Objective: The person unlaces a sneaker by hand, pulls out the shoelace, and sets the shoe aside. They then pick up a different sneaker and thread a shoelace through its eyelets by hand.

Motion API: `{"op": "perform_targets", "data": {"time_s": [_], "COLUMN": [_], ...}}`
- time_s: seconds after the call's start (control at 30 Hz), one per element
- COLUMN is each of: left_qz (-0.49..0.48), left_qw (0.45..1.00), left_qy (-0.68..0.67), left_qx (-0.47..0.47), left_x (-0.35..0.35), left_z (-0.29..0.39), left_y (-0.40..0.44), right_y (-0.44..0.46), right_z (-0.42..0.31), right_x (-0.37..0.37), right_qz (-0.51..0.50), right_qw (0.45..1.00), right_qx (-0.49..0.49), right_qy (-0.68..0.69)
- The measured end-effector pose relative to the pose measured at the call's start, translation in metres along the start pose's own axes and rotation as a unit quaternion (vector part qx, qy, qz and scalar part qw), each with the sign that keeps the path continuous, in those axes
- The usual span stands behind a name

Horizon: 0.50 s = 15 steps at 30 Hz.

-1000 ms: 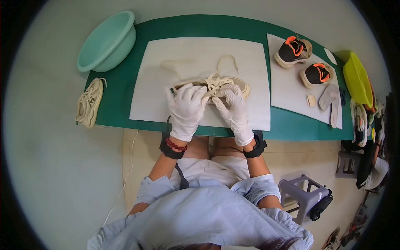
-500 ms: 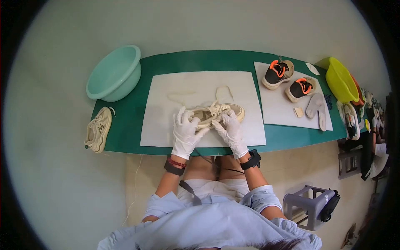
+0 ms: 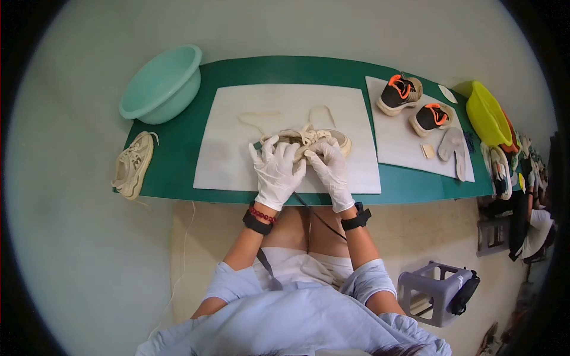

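A cream shoe (image 3: 339, 139) lies on its side across the white board (image 3: 228, 160), its loose laces (image 3: 321, 113) trailing over the board's far part. Both hands wear white gloves. My left hand (image 3: 277, 168) lies over the shoe's left part, thumb and fingers bent around its near edge. At the lace area, my right hand (image 3: 328, 169) pinches the shoe near its middle. The gloves hide much of the upper and whatever the fingertips grip.
Around the board are a mint basin (image 3: 160, 89), another cream shoe (image 3: 134, 165), two black-orange shoes (image 3: 399, 95), grey insoles (image 3: 452, 145) and a yellow-green basin (image 3: 487, 114). A grey stool (image 3: 436, 291) stands lower right. Another person's arm (image 3: 530, 204) shows at far right.
The view has shifted over the table. My left hand opened off the shoe's left part, then moved back over it toward the middle. My right hand has stayed by the laces.
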State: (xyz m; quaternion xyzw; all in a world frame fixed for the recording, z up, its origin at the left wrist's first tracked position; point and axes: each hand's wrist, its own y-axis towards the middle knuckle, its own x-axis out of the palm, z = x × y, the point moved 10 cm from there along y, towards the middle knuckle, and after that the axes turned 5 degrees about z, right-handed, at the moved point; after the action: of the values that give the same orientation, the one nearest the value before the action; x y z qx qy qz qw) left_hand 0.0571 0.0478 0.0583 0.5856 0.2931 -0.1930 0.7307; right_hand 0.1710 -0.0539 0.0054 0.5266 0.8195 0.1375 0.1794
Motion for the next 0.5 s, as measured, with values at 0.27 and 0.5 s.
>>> {"op": "perform_targets", "data": {"time_s": [0.27, 0.5], "left_qz": [-0.033, -0.038], "left_qw": [0.999, 0.998], "left_qy": [-0.01, -0.02], "left_qx": [-0.008, -0.037], "left_x": [0.014, 0.006], "left_z": [-0.005, -0.003], "left_y": [-0.003, 0.005], "right_y": [-0.002, -0.002], "right_z": [-0.002, -0.009], "right_x": [0.002, 0.0], "right_qz": [0.001, 0.02], "right_qw": [1.0, 0.998], "right_qx": [-0.02, -0.017], "right_qy": [-0.024, -0.051]}}
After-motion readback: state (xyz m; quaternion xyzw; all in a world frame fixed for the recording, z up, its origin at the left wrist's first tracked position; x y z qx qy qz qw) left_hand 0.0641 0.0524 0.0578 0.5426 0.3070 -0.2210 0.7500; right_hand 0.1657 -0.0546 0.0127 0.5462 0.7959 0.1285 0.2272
